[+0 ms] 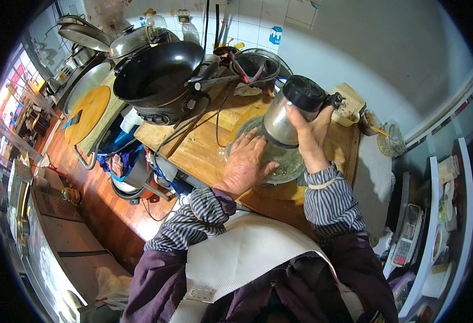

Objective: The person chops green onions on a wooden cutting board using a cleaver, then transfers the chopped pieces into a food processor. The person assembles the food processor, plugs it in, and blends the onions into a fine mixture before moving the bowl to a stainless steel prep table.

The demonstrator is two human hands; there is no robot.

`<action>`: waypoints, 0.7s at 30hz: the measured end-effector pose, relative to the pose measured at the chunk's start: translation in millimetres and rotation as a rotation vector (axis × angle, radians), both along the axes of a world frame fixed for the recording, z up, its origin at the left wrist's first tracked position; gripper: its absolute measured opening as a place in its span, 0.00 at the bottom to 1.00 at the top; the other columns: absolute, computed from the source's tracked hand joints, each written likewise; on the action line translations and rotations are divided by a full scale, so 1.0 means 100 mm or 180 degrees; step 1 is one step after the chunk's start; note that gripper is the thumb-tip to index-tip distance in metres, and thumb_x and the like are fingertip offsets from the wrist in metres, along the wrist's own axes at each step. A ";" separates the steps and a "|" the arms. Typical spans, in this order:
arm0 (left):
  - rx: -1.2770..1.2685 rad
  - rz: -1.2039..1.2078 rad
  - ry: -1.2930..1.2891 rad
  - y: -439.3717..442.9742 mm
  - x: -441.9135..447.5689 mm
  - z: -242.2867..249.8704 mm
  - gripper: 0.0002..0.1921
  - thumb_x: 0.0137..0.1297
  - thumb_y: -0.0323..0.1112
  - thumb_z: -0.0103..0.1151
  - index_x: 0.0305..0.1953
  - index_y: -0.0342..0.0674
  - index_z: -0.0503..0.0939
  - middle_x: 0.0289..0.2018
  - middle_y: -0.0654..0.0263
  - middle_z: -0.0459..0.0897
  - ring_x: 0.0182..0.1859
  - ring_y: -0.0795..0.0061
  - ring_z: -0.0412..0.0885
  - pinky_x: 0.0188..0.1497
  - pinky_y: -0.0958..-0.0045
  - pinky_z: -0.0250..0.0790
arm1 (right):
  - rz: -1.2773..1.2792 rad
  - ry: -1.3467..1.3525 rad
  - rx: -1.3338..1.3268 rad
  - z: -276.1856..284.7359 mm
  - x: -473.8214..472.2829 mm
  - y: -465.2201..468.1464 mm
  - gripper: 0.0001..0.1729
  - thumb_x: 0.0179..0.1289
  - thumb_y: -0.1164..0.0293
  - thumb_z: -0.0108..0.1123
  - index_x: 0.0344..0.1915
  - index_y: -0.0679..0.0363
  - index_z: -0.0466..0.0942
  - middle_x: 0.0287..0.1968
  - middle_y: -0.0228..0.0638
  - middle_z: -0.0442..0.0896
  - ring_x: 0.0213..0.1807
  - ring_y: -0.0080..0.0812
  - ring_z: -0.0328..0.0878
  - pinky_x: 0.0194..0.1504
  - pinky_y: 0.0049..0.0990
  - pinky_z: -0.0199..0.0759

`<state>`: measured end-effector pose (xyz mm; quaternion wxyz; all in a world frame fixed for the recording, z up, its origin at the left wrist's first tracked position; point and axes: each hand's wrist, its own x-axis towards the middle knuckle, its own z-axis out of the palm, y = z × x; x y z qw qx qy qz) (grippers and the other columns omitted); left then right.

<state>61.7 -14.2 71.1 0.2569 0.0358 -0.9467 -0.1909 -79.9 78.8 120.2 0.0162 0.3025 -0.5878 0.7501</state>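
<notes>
My right hand (312, 137) grips a metal canister (277, 118) with a black end cap, tilted over a wide round bowl (287, 177). A black knob-like part (335, 99) sticks out on the canister's right, beside my fingers. My left hand (245, 161) lies flat over the bowl's left side, fingers spread, its fingertips close to the canister's lower rim. Greenish residue shows inside the bowl. Under it is a yellow round board (252, 115), on a wooden worktop (196, 139). The canister's mouth and inside are hidden from me.
A black wok (161, 76) stands on a cooker at the back left, its handle pointing right. Behind the canister are mesh strainers (260, 60) and red-handled tongs (242, 70). A cream plastic container (347, 105) sits at right. A power cord (218, 125) crosses the worktop.
</notes>
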 end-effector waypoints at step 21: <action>-0.0206 0.0014 0.0101 0.05 -0.02 -0.03 0.19 0.58 0.46 0.57 0.46 0.40 0.76 0.47 0.58 0.76 0.62 0.51 0.62 0.65 0.50 0.51 | -0.0314 0.0076 -0.0594 0.44 0.13 -0.14 0.39 0.47 0.55 0.70 0.54 0.59 0.60 0.48 0.38 0.72 0.49 0.31 0.72 0.54 0.35 0.70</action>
